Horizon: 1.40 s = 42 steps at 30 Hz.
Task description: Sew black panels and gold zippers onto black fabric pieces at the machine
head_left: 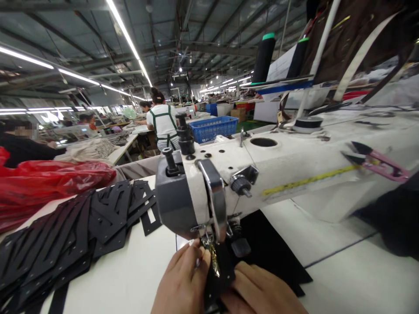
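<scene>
A white and grey sewing machine point(175, 200) stands in front of me. Beneath its needle area lies a black panel point(225, 257) with a small pale dot near its edge; a gold-coloured metal part point(214, 260) shows beside the presser foot. My left hand point(183, 279) is closed at the panel's left edge, fingertips bunched right by the foot. On the near right side, my right hand point(262, 290) grips the same panel with bent fingers, some hidden beneath it. A larger black sheet point(271, 248) spreads out behind the right hand.
Overlapping black cut pieces point(65, 240) cover the table's left side, beside a red plastic bag point(55, 179). Pink-handled snips point(386, 163) rest on the machine arm, near a yellow tape measure point(310, 179). Beyond are a blue crate point(214, 127), thread cones point(264, 59) and co-workers.
</scene>
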Available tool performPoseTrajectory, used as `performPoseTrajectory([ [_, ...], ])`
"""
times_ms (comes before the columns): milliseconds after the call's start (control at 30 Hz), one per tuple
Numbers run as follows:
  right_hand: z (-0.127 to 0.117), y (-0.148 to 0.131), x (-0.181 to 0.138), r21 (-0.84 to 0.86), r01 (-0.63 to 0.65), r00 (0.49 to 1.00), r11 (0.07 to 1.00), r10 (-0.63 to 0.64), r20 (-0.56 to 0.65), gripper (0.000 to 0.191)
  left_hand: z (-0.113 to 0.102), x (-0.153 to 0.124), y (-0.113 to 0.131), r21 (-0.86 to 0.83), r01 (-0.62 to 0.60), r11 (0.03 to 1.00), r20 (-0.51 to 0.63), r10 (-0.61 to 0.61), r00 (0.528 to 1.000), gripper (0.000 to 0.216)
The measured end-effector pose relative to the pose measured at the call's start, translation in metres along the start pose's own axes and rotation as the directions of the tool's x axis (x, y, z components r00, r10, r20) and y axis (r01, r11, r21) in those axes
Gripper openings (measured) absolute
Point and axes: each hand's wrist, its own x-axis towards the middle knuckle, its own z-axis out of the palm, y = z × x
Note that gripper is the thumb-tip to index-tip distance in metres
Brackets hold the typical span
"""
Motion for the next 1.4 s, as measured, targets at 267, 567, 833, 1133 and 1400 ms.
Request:
performPoseTrajectory([
  [267, -0.025, 0.014, 0.048, 0.257, -0.224, 0.895, 0.940, 0.094, 0.436, 0.017, -0.007, 0.001, 0.012, -0.155, 0.177, 0.972, 0.100, -0.163, 0.982, 0.043],
  [567, -0.015, 0.028, 0.046, 0.217, -0.122, 0.897, 0.969, 0.014, 0.442, 0.020, -0.004, 0.002, 0.022, -0.136, 0.190, 0.972, 0.016, -0.190, 0.982, 0.025],
  [833, -0.001, 0.040, 0.038, 0.290, -0.337, 0.887, 0.895, 0.199, 0.417, 0.016, -0.004, 0.004, 0.020, -0.116, 0.084, 0.990, -0.011, -0.085, 0.996, 0.025],
  [1133, 0.020, 0.047, 0.042, -0.001, -0.454, 0.797, 0.891, 0.406, 0.448, 0.020, -0.008, 0.011, 0.021, -0.232, 0.099, 0.968, -0.002, -0.102, 0.995, 0.026],
  [1400, -0.023, 0.013, 0.019, 0.163, -0.237, 0.934, 0.958, 0.178, 0.310, 0.010, -0.022, 0.003, 0.020, -0.489, 0.257, 0.834, 0.101, -0.239, 0.966, 0.033],
])
